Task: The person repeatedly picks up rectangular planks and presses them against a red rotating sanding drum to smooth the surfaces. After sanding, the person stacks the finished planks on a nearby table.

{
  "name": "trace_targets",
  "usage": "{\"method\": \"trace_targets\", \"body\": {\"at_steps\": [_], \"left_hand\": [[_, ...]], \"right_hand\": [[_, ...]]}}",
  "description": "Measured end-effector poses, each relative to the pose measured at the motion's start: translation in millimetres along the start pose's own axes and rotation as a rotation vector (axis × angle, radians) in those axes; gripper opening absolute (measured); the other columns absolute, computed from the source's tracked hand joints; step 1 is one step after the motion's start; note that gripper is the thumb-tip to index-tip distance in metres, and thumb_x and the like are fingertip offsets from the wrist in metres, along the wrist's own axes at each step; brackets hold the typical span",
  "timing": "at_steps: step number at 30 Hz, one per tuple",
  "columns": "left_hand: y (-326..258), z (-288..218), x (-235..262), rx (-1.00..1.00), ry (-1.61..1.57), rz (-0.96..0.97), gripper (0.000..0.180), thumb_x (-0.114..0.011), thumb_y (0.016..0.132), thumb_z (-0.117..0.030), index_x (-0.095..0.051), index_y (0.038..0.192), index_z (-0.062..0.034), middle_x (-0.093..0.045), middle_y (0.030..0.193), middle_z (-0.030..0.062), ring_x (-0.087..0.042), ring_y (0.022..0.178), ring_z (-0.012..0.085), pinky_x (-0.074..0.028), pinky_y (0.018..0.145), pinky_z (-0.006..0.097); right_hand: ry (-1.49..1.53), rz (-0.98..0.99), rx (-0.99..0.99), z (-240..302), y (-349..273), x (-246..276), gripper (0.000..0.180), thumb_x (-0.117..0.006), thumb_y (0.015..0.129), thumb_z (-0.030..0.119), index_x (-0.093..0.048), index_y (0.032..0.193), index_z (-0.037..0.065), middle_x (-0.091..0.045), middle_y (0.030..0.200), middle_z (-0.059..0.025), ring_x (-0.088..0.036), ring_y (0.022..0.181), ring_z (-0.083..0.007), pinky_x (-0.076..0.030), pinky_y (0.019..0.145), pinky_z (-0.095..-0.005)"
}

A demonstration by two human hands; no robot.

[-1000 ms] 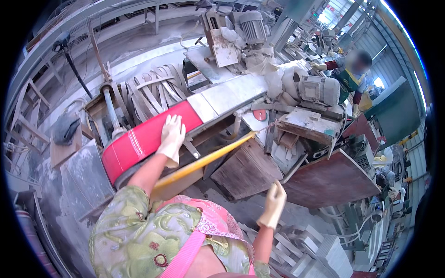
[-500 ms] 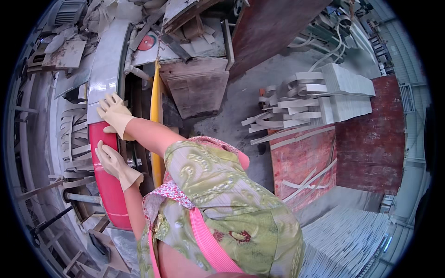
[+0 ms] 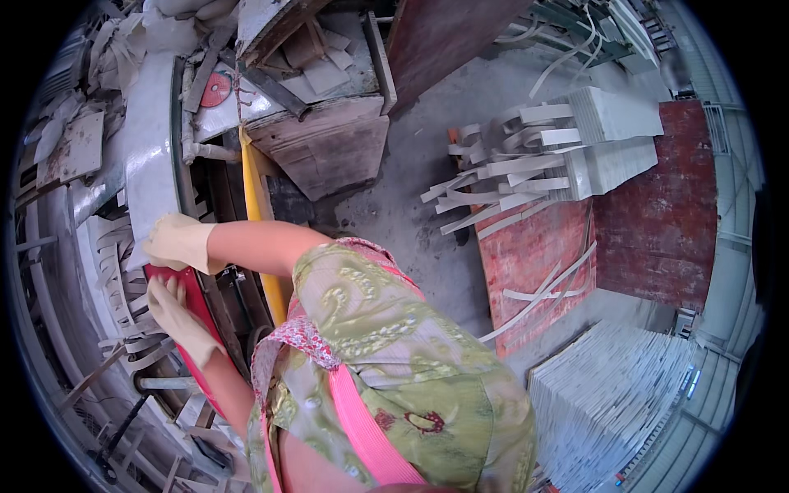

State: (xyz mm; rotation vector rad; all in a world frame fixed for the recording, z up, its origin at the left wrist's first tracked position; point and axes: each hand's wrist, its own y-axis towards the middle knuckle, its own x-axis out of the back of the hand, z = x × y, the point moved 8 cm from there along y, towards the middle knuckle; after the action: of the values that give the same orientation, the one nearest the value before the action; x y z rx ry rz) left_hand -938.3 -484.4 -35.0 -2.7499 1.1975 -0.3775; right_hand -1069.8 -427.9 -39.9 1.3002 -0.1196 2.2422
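Hands both lay on the red slab, which rested on the worktop of a stone-cutting machine, at the left of the view. Landmark for all positions below: the red slab.

Left hand, in a pale glove, lay flat on top of the slab, fingers spread and pointing toward its far end; the grip was released, palm pressing down, nothing clenched. Right hand, also in a pale glove, sat at the far end of the slab, where red met the pale grey stone strip of the worktop; fingers curled over that end. Whether this grip closed around the slab's edge or only rested against it could not be told.

Just right of the slab, alongside it, ran a yellow bar, part hidden by the right forearm. Beyond the slab's far end, further up the worktop, lay a small red disc. Left of the slab, a loose heap of pale stone offcuts lay close by.

Well to the right of the slab, across the dusty grey floor, stood a stack of white stone strips on a reddish-brown board. Further right and nearer, a large stack of pale tiles.
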Motion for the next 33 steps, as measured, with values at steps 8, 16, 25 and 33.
{"method": "trace_targets", "body": {"at_steps": [8,16,25,33], "left_hand": [[44,25,-13,0.102,-0.319,-0.094,0.035,-0.053,0.107,-0.029,-0.068,0.114,0.0021,-0.071,0.106,0.0110,-0.069,0.089,0.0197,-0.059,0.078,0.034],[21,-2,2,0.055,-0.094,-0.050,0.037,-0.055,0.101,-0.033,-0.068,0.104,0.0019,-0.065,0.083,0.0041,-0.056,0.061,0.0115,-0.045,0.055,0.029],[67,-22,-39,0.117,0.013,-0.061,0.036,-0.053,0.100,-0.036,-0.063,0.097,-0.0020,-0.060,0.079,0.0074,-0.058,0.068,0.0187,-0.047,0.065,0.032],[86,3,-30,0.182,0.349,-0.183,0.077,-0.056,0.092,-0.060,-0.060,0.135,0.0039,-0.071,0.117,0.0218,-0.071,0.103,0.0349,-0.057,0.086,0.039]], "right_hand": [[-0.020,-0.226,0.044,-22,-8,53,0.036,-0.070,0.086,0.039,-0.075,0.107,0.010,-0.075,0.108,-0.0208,-0.071,0.103,-0.0392,-0.054,0.095,-0.0497],[-0.454,-0.197,0.224,-34,-10,27,0.063,-0.065,0.096,0.034,-0.053,0.149,0.003,-0.055,0.149,-0.0212,-0.047,0.142,-0.0393,-0.032,0.122,-0.0517],[0.491,-0.146,-0.154,-54,11,68,0.032,-0.046,0.107,0.026,-0.066,0.103,0.001,-0.067,0.101,-0.0328,-0.062,0.104,-0.0526,-0.052,0.084,-0.0563],[-0.143,-0.256,0.041,-63,20,72,0.062,-0.059,0.101,0.041,-0.053,0.149,0.004,-0.054,0.150,-0.0264,-0.048,0.140,-0.0436,-0.036,0.118,-0.0506]]}}
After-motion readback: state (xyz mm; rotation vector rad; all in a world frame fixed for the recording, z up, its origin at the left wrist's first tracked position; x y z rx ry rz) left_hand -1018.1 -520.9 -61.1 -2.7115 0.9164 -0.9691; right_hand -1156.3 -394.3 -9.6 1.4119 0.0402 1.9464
